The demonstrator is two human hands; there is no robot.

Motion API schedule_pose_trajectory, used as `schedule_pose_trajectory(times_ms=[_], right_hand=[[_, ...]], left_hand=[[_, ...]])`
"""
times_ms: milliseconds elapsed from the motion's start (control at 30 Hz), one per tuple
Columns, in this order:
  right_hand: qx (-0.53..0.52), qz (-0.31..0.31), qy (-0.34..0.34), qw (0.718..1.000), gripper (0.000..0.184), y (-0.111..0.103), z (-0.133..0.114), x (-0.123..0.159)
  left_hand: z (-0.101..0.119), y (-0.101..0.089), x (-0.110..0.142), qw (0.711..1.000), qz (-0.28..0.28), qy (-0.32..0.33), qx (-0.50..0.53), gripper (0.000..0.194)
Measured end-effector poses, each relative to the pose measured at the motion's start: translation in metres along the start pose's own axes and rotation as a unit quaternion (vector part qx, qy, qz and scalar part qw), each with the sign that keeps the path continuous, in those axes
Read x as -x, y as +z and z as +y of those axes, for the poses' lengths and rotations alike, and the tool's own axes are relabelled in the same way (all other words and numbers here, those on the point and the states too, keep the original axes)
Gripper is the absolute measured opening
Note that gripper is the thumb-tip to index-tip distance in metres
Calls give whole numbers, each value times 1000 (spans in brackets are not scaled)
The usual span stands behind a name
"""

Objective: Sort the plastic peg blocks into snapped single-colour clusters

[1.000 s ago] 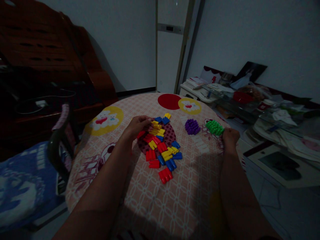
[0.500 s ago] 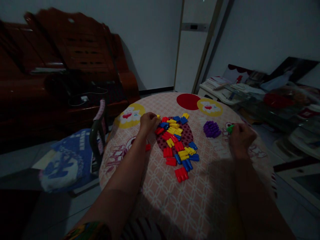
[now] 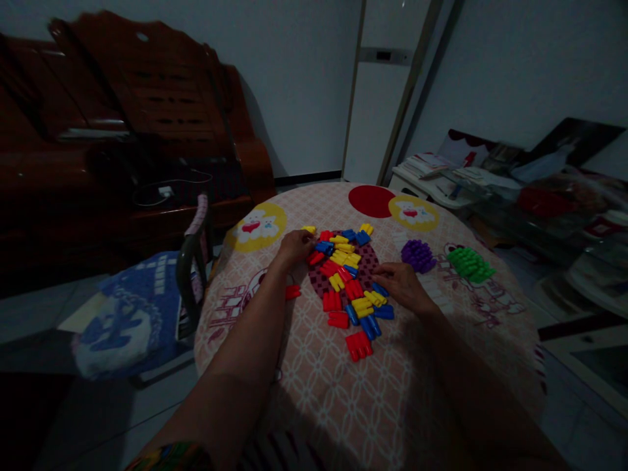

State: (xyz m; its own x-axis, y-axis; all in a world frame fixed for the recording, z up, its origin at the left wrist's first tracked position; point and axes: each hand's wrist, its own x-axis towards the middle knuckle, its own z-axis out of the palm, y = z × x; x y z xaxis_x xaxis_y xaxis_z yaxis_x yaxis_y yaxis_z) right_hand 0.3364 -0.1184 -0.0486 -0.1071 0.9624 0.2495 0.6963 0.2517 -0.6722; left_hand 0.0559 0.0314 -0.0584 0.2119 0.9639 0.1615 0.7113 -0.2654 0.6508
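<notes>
A pile of small red, yellow and blue plastic blocks [image 3: 346,278] lies in the middle of a round table with a pink patterned cloth [image 3: 343,386]. My left hand [image 3: 294,246] rests at the pile's left edge, fingers curled against a red block; whether it grips one I cannot tell. My right hand [image 3: 400,286] lies flat at the pile's right edge, fingers apart, touching blue and yellow blocks. A purple block cluster [image 3: 418,255] and a green block cluster [image 3: 470,263] sit to the right. One red block [image 3: 293,292] lies alone left of my arm.
A chair with a blue cushion [image 3: 132,320] stands left of the table. A dark wooden sofa [image 3: 122,144] fills the back left. A low cluttered shelf with papers [image 3: 490,180] runs along the right wall. The room is dim.
My right hand let go of the green cluster and moved left to the pile's right edge. The left hand stayed at the pile's left side.
</notes>
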Motion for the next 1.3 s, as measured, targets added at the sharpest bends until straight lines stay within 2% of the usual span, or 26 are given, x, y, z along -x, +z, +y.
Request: schedule_pose_trajectory(times_ms=[167,300,400,467,600,700,767,900,1067,1300], right_hand=[[-2,40,16,999,23,19,23,-3],[-12,80,69,994,29,26,37,-6],[-19,86,86,992,34,27,42,-9],[-28,90,89,992,35,27,43,-11],[-45,119,94,987,33,29,40,-10],[-64,143,100,983,30,31,37,-5],[-89,160,115,976,30,33,35,-1],[-167,197,136,956,29,35,31,7],[-193,213,143,947,31,35,27,10],[-190,220,139,947,30,31,26,15]], left_hand=[[21,17,1,991,-85,103,-6,32],[27,17,-1,987,-104,110,-56,32],[31,14,-2,982,-121,114,-87,30],[36,15,-1,982,-113,105,-106,33],[45,20,15,988,-48,76,-124,44],[52,26,34,993,15,61,-95,43],[56,31,47,995,37,74,-56,40],[61,36,67,992,27,123,-26,34],[58,39,79,983,-11,175,-57,27],[57,42,83,980,-35,192,-36,38]])
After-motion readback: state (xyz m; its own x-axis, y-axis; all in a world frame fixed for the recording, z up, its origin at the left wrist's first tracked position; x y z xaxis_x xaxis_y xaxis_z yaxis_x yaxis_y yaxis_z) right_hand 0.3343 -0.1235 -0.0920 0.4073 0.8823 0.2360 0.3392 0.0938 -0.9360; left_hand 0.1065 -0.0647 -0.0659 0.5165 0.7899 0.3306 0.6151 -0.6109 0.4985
